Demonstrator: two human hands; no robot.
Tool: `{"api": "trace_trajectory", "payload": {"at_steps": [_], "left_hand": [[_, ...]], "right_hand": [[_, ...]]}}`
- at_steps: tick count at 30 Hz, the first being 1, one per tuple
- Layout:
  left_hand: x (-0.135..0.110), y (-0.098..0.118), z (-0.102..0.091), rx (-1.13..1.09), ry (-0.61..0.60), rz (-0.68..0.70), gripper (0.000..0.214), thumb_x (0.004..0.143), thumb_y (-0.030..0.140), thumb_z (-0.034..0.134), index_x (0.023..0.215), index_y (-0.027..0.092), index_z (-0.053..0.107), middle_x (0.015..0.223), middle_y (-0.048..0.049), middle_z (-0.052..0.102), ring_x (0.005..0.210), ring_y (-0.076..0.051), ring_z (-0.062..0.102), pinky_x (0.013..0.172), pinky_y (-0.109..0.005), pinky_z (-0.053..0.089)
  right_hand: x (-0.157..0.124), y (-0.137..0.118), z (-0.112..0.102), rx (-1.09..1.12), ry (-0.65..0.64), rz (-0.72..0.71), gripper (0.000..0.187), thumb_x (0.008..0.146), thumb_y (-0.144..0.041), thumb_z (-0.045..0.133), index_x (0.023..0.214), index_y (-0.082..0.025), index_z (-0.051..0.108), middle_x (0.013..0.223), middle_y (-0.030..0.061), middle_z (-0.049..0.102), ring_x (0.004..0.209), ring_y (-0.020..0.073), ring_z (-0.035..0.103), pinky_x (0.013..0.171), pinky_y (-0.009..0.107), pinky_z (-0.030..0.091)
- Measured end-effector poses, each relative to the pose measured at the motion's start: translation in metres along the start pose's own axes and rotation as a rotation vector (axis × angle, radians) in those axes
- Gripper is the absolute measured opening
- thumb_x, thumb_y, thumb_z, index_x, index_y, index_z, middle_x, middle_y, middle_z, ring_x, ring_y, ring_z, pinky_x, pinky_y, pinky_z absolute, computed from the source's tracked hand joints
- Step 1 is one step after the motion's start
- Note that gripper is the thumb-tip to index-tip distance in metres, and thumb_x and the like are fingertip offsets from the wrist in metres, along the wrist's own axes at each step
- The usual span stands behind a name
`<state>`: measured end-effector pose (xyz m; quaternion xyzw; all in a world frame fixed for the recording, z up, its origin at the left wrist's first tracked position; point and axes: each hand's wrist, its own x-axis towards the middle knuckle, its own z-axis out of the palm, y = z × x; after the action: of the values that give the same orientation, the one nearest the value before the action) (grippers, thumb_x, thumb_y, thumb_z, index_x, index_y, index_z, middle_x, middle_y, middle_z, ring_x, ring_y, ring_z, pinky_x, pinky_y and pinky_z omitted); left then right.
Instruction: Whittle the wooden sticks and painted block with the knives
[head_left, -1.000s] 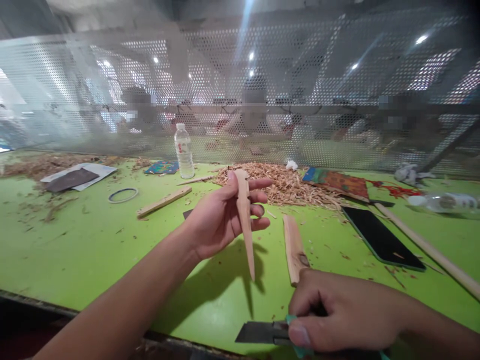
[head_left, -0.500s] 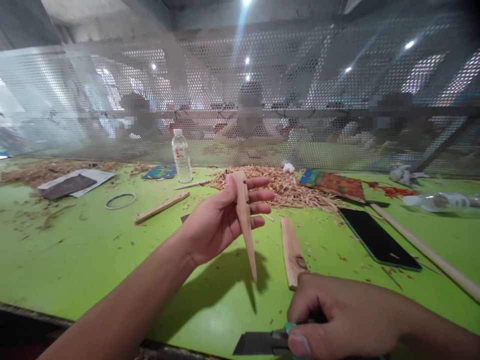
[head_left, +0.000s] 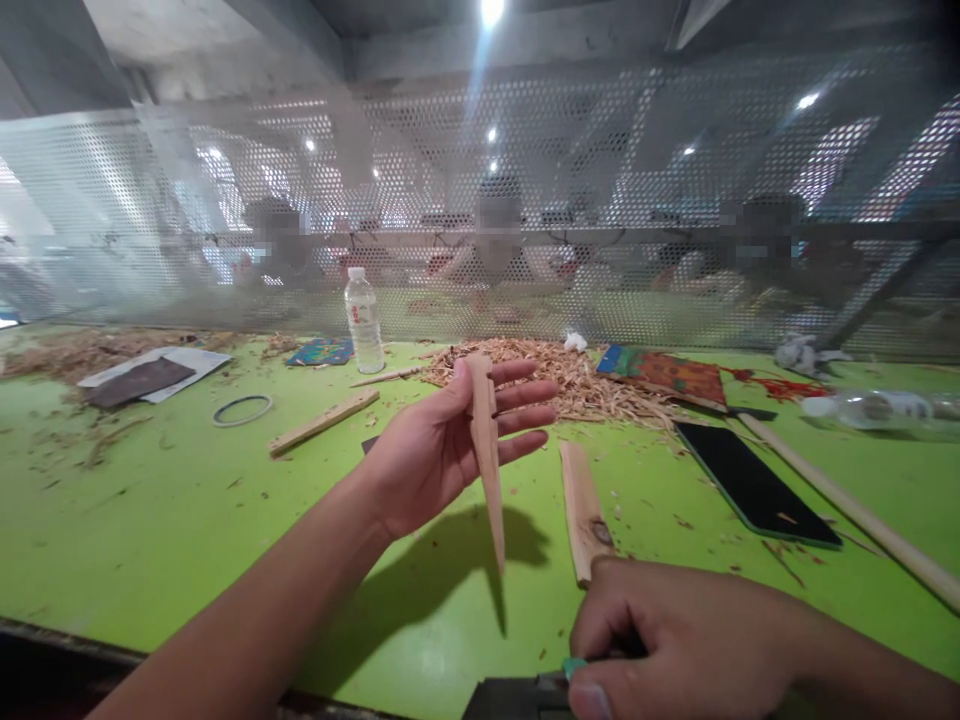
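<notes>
Left hand (head_left: 442, 450), mid-scene above the table (head_left: 150, 520): fingers spread almost flat, stake (head_left: 486, 455) pinched lightly near its blunt top against the thumb, tip hanging down clear of the surface. Right hand (head_left: 675, 640), near edge: fist closed on a knife (head_left: 517, 697), blade pointing left. Judged best: a firmer grip on the stake, with the blade kept off the left wrist

We are working with two bare hands. Our left hand (head_left: 435, 450) is showing its palm, creased across the middle, with long slim fingers (head_left: 525, 395). Behind that hand a bare forearm (head_left: 262, 610) is running back, uncovered as far as we are seeing it. Our right hand (head_left: 675, 640) is showing its knuckled back, with a short rounded thumbnail (head_left: 590, 702) at its near side and a bare wrist (head_left: 832, 655) behind it.
</notes>
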<state>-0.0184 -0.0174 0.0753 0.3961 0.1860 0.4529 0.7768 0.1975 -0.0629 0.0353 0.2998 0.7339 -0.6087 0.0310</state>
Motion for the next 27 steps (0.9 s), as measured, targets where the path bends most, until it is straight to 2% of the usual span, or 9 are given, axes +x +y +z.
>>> {"api": "trace_trajectory", "payload": {"at_steps": [4,7,11,14,18,20,23,25,27], "left_hand": [[0.006,-0.004,-0.008,0.103,0.038,-0.044,0.04,0.106,0.027,0.039,0.117,0.008,0.073,0.12,-0.0158,0.075,0.093,-0.019,0.074,0.084,-0.028,0.063],[0.012,-0.008,-0.015,0.129,0.102,-0.104,0.036,0.102,0.024,0.043,0.114,0.01,0.074,0.108,-0.0133,0.076,0.079,-0.016,0.073,0.066,-0.023,0.062],[0.017,-0.011,-0.02,0.16,0.159,-0.118,0.042,0.102,0.032,0.041,0.113,0.009,0.074,0.1,-0.0143,0.074,0.061,-0.01,0.061,0.043,-0.015,0.046],[0.018,-0.009,-0.018,0.224,0.162,-0.124,0.046,0.103,0.033,0.037,0.111,0.007,0.075,0.101,-0.0158,0.073,0.054,-0.007,0.051,0.04,-0.014,0.04],[0.018,0.0,-0.023,0.41,0.18,-0.151,0.041,0.103,0.032,0.041,0.111,0.009,0.074,0.109,-0.0166,0.071,0.057,-0.007,0.051,0.043,-0.014,0.039],[0.019,0.011,-0.036,0.559,0.197,-0.183,0.032,0.102,0.03,0.05,0.112,0.011,0.073,0.107,-0.0146,0.072,0.058,-0.007,0.052,0.047,-0.015,0.041],[0.026,0.037,-0.069,0.832,0.299,-0.176,0.02,0.097,0.03,0.063,0.102,0.013,0.071,0.098,-0.0094,0.073,0.063,-0.009,0.06,0.06,-0.021,0.05],[0.031,0.061,-0.095,1.038,0.386,-0.199,0.024,0.097,0.032,0.063,0.087,0.01,0.068,0.09,-0.0093,0.073,0.069,-0.013,0.065,0.068,-0.027,0.054],[0.036,0.087,-0.119,1.248,0.472,-0.198,0.025,0.099,0.034,0.063,0.089,0.012,0.067,0.086,-0.0042,0.071,0.072,-0.015,0.066,0.071,-0.031,0.056]], "right_hand": [[0.002,-0.002,-0.001,-0.013,0.008,-0.036,0.065,0.083,-0.073,0.067,0.055,-0.017,0.051,0.048,-0.011,0.027,0.041,0.0026,0.021,0.037,0.016,0.016],[0.003,0.001,0.0,0.011,0.004,-0.039,0.063,0.083,-0.072,0.068,0.057,-0.016,0.053,0.047,-0.0116,0.027,0.039,0.0018,0.022,0.036,0.015,0.018],[0.006,0.012,0.0,0.057,-0.027,0.067,0.064,0.082,-0.078,0.063,0.064,-0.018,0.056,0.045,-0.0102,0.04,0.032,0.0028,0.035,0.032,0.014,0.029],[0.008,0.017,0.0,0.107,-0.048,0.152,0.065,0.077,-0.082,0.065,0.071,-0.017,0.062,0.046,-0.0084,0.049,0.031,0.0059,0.045,0.031,0.016,0.037],[0.009,0.017,-0.001,0.129,-0.041,0.185,0.065,0.076,-0.08,0.067,0.08,-0.016,0.069,0.048,-0.0073,0.053,0.033,0.0082,0.051,0.032,0.017,0.04],[0.008,0.016,-0.002,0.112,-0.022,0.144,0.062,0.079,-0.077,0.069,0.079,-0.014,0.069,0.047,-0.0074,0.052,0.034,0.0067,0.05,0.033,0.016,0.036],[0.006,0.013,-0.004,0.047,0.022,0.05,0.059,0.083,-0.072,0.068,0.071,-0.014,0.066,0.047,-0.0074,0.049,0.037,0.0046,0.045,0.035,0.015,0.027],[0.005,0.011,-0.005,-0.02,0.052,-0.003,0.059,0.083,-0.07,0.069,0.064,-0.015,0.063,0.046,-0.0077,0.045,0.039,0.0039,0.04,0.037,0.016,0.024],[0.005,0.009,-0.005,-0.07,0.076,-0.032,0.061,0.082,-0.071,0.069,0.058,-0.015,0.059,0.046,-0.0083,0.04,0.04,0.0036,0.036,0.038,0.017,0.022]]}}
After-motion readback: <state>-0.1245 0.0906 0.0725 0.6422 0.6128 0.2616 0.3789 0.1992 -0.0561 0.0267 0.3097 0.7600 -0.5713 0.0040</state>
